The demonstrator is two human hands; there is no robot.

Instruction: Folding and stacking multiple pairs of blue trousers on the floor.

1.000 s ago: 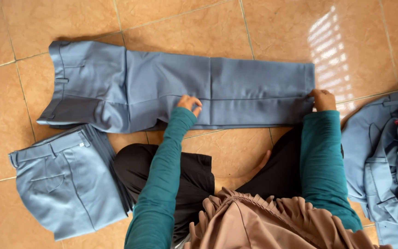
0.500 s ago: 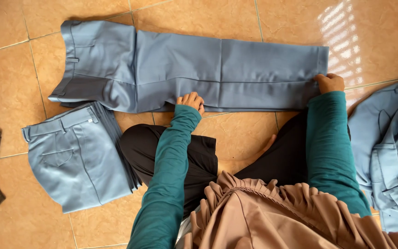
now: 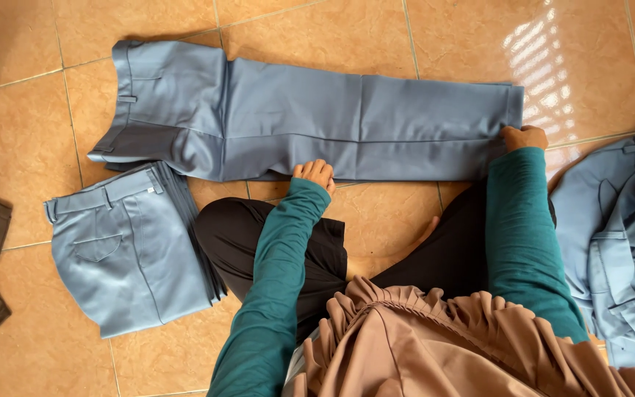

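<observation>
While both hands stay planted, the blue-grey trousers (image 3: 295, 121) lie flat as before.
Left hand (image 3: 315, 175) presses the near edge, right hand (image 3: 523, 137) pinches the hem; only the camera has shifted.

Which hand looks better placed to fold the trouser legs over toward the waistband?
Probably the right hand: it rests on the hem end of the trousers, ready to carry it across. The left hand sits at the middle of the near edge, better suited to pinning the fold line.
</observation>
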